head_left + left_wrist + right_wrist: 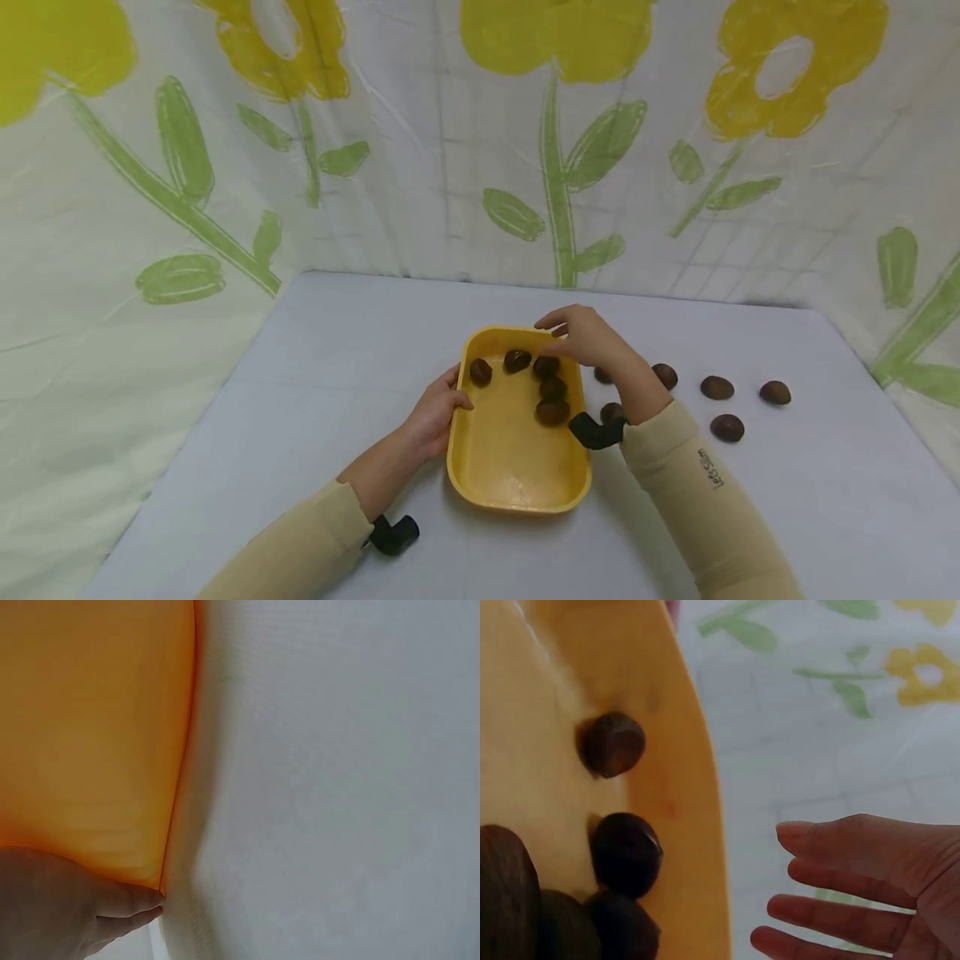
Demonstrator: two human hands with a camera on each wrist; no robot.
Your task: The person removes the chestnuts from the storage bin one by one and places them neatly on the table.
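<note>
A yellow plastic tray [504,467] stands on the table, with several dark brown chestnuts [552,412] along its far end and right side. My left hand [435,417] grips the tray's left edge, thumb over the rim; the left wrist view shows its fingers against the tray wall [112,750]. Over the tray's far right corner is my right hand [588,337], holding nothing. In the right wrist view its fingers [840,919] are extended and spread, apart from the rim, beside the chestnuts [627,855] inside.
To the right of the tray, several more chestnuts [717,387] lie scattered on the white tabletop [360,333], some partly behind the right forearm. A white cloth [405,183] painted with yellow flowers hangs behind and along the sides of the table.
</note>
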